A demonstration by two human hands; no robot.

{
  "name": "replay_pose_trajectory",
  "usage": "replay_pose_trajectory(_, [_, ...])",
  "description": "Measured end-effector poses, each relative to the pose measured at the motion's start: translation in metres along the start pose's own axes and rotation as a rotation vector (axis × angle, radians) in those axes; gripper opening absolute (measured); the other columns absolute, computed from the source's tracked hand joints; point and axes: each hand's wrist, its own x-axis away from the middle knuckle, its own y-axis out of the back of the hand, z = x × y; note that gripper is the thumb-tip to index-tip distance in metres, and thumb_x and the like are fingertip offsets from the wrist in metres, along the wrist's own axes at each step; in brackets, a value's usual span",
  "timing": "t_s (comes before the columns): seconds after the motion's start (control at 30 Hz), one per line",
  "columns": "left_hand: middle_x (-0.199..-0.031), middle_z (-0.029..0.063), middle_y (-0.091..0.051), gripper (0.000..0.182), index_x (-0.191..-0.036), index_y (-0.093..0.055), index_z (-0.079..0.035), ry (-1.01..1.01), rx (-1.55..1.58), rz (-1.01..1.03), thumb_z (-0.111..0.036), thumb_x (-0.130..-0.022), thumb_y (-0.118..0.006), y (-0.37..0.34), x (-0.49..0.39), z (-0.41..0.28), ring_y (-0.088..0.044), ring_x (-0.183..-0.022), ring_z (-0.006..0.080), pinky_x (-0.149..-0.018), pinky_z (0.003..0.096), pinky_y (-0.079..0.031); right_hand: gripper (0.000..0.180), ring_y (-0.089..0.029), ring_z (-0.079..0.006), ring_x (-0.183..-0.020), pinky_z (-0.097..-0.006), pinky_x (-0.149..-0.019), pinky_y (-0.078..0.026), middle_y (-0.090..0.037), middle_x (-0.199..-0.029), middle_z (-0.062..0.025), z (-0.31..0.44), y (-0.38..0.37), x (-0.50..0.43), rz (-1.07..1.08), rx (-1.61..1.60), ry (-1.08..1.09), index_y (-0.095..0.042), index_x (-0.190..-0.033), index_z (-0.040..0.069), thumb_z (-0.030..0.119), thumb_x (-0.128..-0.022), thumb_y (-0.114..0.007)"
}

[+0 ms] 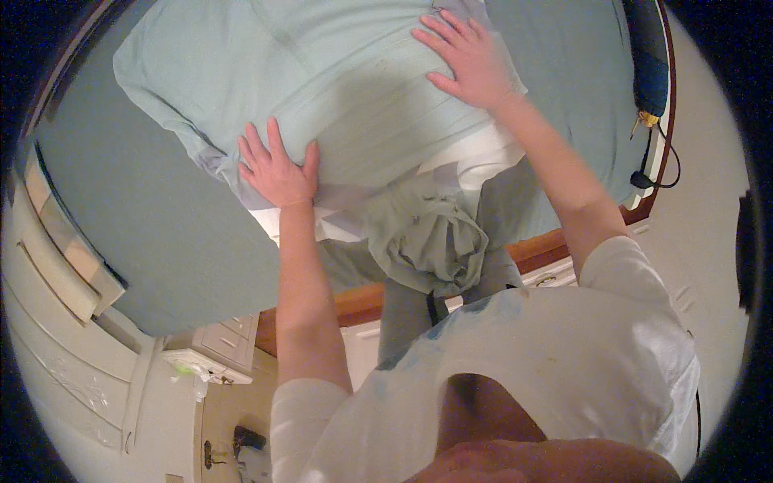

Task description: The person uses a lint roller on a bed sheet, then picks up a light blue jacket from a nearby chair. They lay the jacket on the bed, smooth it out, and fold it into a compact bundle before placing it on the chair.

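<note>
A pale green fabric cover (pixel 217 66) is spread over a bed before me, with faint creases across it. My left hand (pixel 281 172) rests palm down near its front left part, fingers apart. Farther forward and to the right, my right hand (pixel 474 63) also presses flat on the cloth with spread fingers. Grey and white checked fabric (pixel 447 172) shows beneath the cover along its near edge. From that edge a gathered bunch of green-grey cloth (pixel 432 244) hangs in front of my legs. Neither hand grips anything.
A grey-green sheet (pixel 163 241) covers the mattress around the cloth. The cream headboard (pixel 66 350) is at left, beside a white nightstand (pixel 223 344). At the right bed edge lie a dark blue item (pixel 651 81) and a black cord (pixel 676 163). Wooden bed frame (pixel 356 302) runs near my legs.
</note>
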Motion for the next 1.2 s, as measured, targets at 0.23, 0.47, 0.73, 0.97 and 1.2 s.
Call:
replay_pose_trajectory(0.23, [-0.139, 0.0142, -0.03, 0.071, -0.129, -0.042, -0.017, -0.023, 0.031, -0.005, -0.046, -0.068, -0.064, 0.003, 0.007, 0.011, -0.029, -0.127, 0.0352, -0.098, 0.0554, -0.023, 0.061, -0.035, -0.0299, -0.123, -0.0433, -0.101, -0.028, -0.039, -0.133, -0.0112, -0.019, 0.009, 0.019, -0.044, 0.174, -0.23, -0.04, -0.129, 0.01, 0.042, -0.08, -0.054])
replay_pose_trajectory(0.47, [-0.134, 0.0237, -0.031, 0.065, -0.129, -0.036, -0.001, 0.247, 0.139, -0.085, -0.035, -0.079, -0.06, 0.026, 0.118, 0.051, -0.031, -0.124, 0.0351, -0.099, 0.0492, -0.026, 0.058, -0.046, -0.0322, -0.115, -0.0395, -0.096, -0.037, -0.047, -0.125, -0.0187, -0.038, 0.002, 0.129, -0.343, -0.157, -0.512, -0.043, -0.123, 0.001, 0.031, -0.078, -0.063])
replay_pose_trajectory(0.73, [-0.082, 0.0043, -0.053, 0.039, -0.107, -0.048, 0.0, 1.151, 1.282, -0.032, -0.028, -0.084, -0.061, 0.009, 0.201, 0.041, -0.048, -0.071, 0.0103, -0.061, 0.024, -0.04, 0.034, -0.05, -0.011, -0.065, -0.0253, -0.061, -0.043, -0.06, -0.077, -0.0038, 0.09, -0.027, 0.192, -0.436, -0.847, -1.089, -0.06, -0.095, 0.001, 0.029, -0.077, -0.069])
replay_pose_trajectory(0.97, [-0.113, 0.0078, -0.056, 0.037, -0.115, -0.047, -0.006, 1.289, 1.657, 0.155, -0.008, -0.082, -0.062, 0.043, 0.142, 0.014, -0.057, -0.093, 0.019, -0.068, 0.028, -0.047, 0.033, -0.059, -0.0115, -0.055, -0.0267, -0.048, -0.044, -0.064, -0.072, -0.0084, 0.081, -0.007, 0.174, -0.022, -1.105, -1.285, -0.062, -0.091, -0.002, 0.028, -0.077, -0.067])
replay_pose_trajectory(1.2, [-0.106, 0.0063, -0.059, 0.032, -0.116, -0.048, -0.008, 1.244, 1.807, 0.172, -0.01, -0.085, -0.058, 0.038, 0.212, 0.038, -0.06, -0.087, 0.0162, -0.07, 0.0299, -0.05, 0.035, -0.055, -0.0108, -0.048, -0.0257, -0.045, -0.043, -0.062, -0.064, -0.0062, 0.084, -0.041, 0.243, -0.027, -1.229, -1.201, -0.062, -0.079, -0.001, 0.033, -0.079, -0.066])
